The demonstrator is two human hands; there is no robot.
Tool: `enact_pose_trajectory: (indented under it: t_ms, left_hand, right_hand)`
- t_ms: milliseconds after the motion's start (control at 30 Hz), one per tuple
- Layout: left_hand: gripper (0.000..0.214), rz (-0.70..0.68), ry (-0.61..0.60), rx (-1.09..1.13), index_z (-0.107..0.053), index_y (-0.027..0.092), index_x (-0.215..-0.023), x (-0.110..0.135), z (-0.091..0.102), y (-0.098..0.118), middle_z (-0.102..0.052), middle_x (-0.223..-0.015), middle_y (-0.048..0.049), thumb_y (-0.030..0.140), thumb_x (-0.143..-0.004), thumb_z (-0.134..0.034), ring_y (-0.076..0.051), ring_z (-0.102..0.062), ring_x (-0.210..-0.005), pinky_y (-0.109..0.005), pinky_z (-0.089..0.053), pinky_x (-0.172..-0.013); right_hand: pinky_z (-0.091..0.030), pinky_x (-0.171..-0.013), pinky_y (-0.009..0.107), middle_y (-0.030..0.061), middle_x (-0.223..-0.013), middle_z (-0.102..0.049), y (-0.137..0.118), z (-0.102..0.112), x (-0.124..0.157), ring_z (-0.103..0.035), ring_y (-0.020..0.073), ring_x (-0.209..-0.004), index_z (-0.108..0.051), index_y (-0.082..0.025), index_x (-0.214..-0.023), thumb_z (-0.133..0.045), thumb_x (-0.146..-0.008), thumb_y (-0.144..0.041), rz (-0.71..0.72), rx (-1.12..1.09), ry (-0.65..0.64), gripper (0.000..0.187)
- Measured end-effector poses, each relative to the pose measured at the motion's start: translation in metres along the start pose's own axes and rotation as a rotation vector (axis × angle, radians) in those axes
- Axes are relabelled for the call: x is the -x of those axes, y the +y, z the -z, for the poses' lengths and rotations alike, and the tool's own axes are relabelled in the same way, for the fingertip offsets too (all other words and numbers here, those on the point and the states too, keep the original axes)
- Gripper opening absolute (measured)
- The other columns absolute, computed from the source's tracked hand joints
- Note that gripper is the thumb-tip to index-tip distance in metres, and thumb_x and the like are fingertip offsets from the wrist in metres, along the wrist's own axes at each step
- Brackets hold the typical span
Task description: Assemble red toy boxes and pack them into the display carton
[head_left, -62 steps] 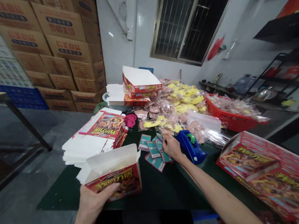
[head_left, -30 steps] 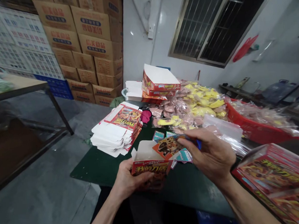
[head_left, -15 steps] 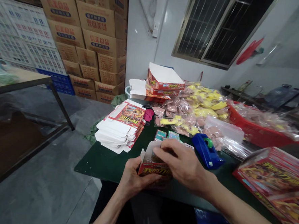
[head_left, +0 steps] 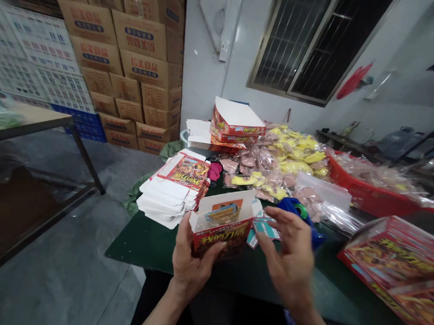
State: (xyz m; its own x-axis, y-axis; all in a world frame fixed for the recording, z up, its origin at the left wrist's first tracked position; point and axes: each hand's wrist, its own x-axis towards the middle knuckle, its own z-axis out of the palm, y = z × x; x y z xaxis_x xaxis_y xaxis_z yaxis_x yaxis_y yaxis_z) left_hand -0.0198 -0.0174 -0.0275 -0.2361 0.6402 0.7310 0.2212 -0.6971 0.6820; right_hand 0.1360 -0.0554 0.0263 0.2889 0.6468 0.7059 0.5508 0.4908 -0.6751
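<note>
Red carton (head_left: 227,234), gripped in left fingers (head_left: 184,232), right fingers (head_left: 287,218) loosely parted, just beside it

Tape dispenser (head_left: 316,234) partly behind the right hand (head_left: 292,258), red boxes (head_left: 410,268) cropped at right edge

A packing workshop is suggested by what is gathered here. Brown cartons (head_left: 143,66) (many printed in red and blue) are stacked high against a pale wall (head_left: 199,80), beside tiers of white plastic crates (head_left: 40,41). The green table (head_left: 141,243) is spread with flattened printed boxes (head_left: 168,200), bagged pink and yellow pieces (head_left: 294,165) and a blue tape dispenser (head_left: 288,204); more bags are piled in a red basket (head_left: 358,188), and an open red box (head_left: 224,233) is held at the table.
</note>
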Motion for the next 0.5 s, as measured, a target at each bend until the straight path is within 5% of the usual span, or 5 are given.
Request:
enact_pose_trajectory:
  t_ms: [133, 300, 500]
  left_hand:
    - [0.064, -0.127, -0.1, -0.133, -0.036, 0.02, -0.133, 0.0, -0.003, -0.019, -0.065, -0.109, -0.0094, 0.024, -0.077, -0.065, -0.019, -0.067, -0.091, -0.025, -0.055, -0.075]
    - [0.052, -0.076, -0.183, -0.083, -0.043, 0.02, -0.124, -0.006, 0.005, -0.019, -0.063, -0.111, -0.0088, 0.023, -0.077, -0.064, -0.019, -0.064, -0.094, -0.026, -0.052, -0.079]
    - [0.029, -0.075, -0.266, -0.129, -0.057, 0.018, -0.112, -0.033, 0.014, 0.001, -0.067, -0.1, -0.007, 0.016, -0.09, -0.038, -0.015, -0.065, -0.087, -0.023, -0.049, -0.077]
  right_hand:
    - [-0.053, -0.078, 0.033, 0.009, -0.11, -0.057, 0.032, -0.028, 0.012, -0.059, 0.0178, -0.097, -0.043, -0.023, -0.118, -0.059, -0.083, -0.022, -0.167, -0.164, -0.103, 0.038]
    - [-0.054, -0.073, 0.031, 0.0114, -0.122, -0.049, 0.046, -0.035, 0.017, -0.056, 0.0194, -0.102, -0.042, -0.024, -0.125, -0.057, -0.084, -0.019, -0.042, -0.14, -0.153, 0.043]
    - [-0.054, -0.072, 0.031, 0.0111, -0.123, -0.044, 0.049, -0.023, 0.009, -0.053, 0.0205, -0.106, -0.039, -0.027, -0.129, -0.053, -0.086, -0.017, 0.042, -0.116, -0.268, 0.046]
